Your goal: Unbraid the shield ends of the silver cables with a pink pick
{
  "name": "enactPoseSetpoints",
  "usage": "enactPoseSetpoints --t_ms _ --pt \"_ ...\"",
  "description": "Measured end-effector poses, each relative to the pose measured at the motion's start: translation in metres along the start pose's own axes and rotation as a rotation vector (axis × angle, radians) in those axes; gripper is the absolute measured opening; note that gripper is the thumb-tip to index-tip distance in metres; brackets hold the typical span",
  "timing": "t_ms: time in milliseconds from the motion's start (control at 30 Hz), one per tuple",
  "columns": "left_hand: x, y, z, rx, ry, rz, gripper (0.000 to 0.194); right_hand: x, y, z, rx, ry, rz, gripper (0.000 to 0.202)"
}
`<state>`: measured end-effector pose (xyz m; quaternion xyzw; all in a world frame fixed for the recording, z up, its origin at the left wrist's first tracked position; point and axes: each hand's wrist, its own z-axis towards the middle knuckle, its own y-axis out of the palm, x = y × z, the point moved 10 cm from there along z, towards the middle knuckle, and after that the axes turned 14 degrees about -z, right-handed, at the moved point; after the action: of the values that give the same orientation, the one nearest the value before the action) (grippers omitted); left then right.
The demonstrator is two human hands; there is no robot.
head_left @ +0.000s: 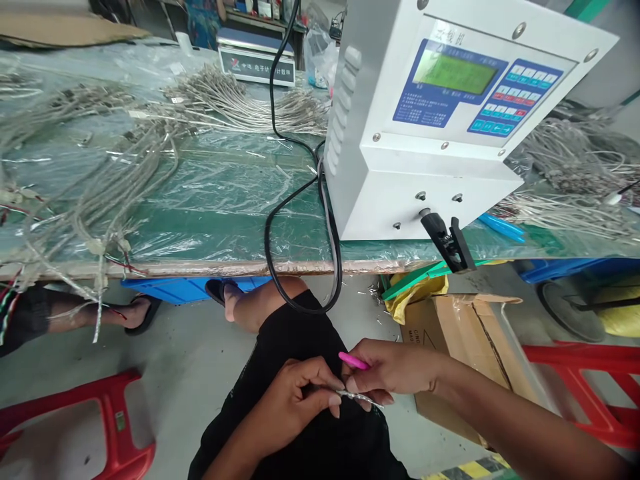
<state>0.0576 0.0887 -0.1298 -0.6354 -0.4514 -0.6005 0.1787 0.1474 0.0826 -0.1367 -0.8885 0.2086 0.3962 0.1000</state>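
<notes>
Left hand (295, 401), fingers tight on silvery strand (357, 397), beside right hand (395, 367), fingers round pink handle (353, 361)

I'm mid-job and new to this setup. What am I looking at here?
One head-worn camera looks forward and down; there is no robot, only a person's bare left hand and bare right hand. The left pinches a thin, silvery strand that runs toward the right hand's fingers. The right grips a bright pink, rounded, handle-like piece, partly hidden. Ahead, a green tabletop under clear plastic carries bundles of thin grey cables and a white metal box with a green display.
</notes>
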Motion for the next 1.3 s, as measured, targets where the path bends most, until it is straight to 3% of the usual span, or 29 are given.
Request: enactPoseSetpoints --t_ms 133,200,300,367,467,567,767,1000,1167,1300 --pt "-0.001 -0.004 -0.001 0.017 0.018 0.005 0.010 -0.002 0.006 -0.004 0.043 0.043 0.033 0.024" --pt "-0.001 -0.004 -0.001 -0.002 0.010 -0.083 0.010 -0.005 0.006 -0.011 0.135 0.068 -0.024 0.021" --pt "-0.003 -0.003 0.001 -0.024 -0.039 -0.197 0.015 -0.021 -0.007 -0.028 0.441 0.029 -0.416 0.010" --pt "-0.004 -0.001 0.003 -0.044 -0.082 -0.233 0.019 -0.033 -0.006 -0.038 0.589 -0.026 -0.715 0.016" --pt "-0.005 0.004 0.005 -0.093 -0.126 -0.239 0.023 -0.033 0.003 -0.040 0.636 -0.084 -0.922 0.024" --pt "-0.005 0.006 0.006 -0.108 -0.137 -0.204 0.025 -0.031 0.004 -0.040 0.621 -0.107 -0.936 0.023" --pt "-0.003 0.008 0.005 -0.126 -0.123 -0.160 0.021 -0.032 -0.005 -0.039 0.527 -0.133 -0.700 0.014" --pt "0.000 0.004 0.003 -0.085 -0.011 -0.112 0.012 0.014 0.011 -0.009 0.208 0.058 0.201 0.011" --pt "-0.005 0.001 0.000 -0.068 0.017 -0.170 0.011 0.024 0.021 -0.004 0.175 0.143 0.391 0.014" --pt "-0.007 0.003 0.000 -0.072 0.020 -0.325 0.012 0.026 0.030 -0.001 0.080 0.151 0.517 0.014"
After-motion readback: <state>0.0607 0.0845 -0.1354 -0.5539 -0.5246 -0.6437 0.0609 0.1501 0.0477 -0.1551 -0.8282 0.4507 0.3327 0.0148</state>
